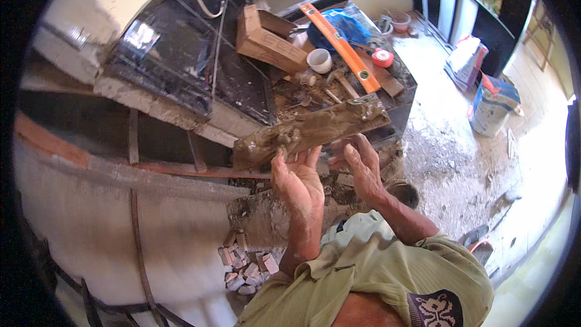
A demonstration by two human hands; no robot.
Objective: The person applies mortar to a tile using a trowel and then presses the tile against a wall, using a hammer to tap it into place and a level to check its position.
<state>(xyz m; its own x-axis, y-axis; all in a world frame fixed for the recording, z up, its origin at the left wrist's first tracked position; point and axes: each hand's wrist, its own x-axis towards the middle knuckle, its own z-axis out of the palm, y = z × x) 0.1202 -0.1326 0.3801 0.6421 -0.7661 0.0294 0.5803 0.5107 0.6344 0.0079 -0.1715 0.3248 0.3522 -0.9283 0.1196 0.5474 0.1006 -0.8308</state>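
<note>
A long, narrow strip of tile or board (pixel 315 126), smeared with wet brown mortar on its upper face, lies tilted across the front of the black-tiled counter. Its right end is higher in view than its left. My left hand (pixel 301 184) grips its lower edge, palm up, with the thumb at the edge and fingers reaching underneath. Just below the strip's right half is my right hand (pixel 363 169), its fingers bent and apart; whether the fingertips touch the strip I cannot tell. Behind the strip, a hammer (pixel 344 83) rests on the dirty worktop.
On the counter are an orange spirit level (pixel 342 48), a cardboard box (pixel 266 39), a white cup (pixel 319 60), a red-and-white round thing (pixel 382 57) and a blue plastic bag (pixel 348 27). Broken bricks (pixel 248 269) lie below. Sacks (pixel 495 106) stand at right on the dusty floor.
</note>
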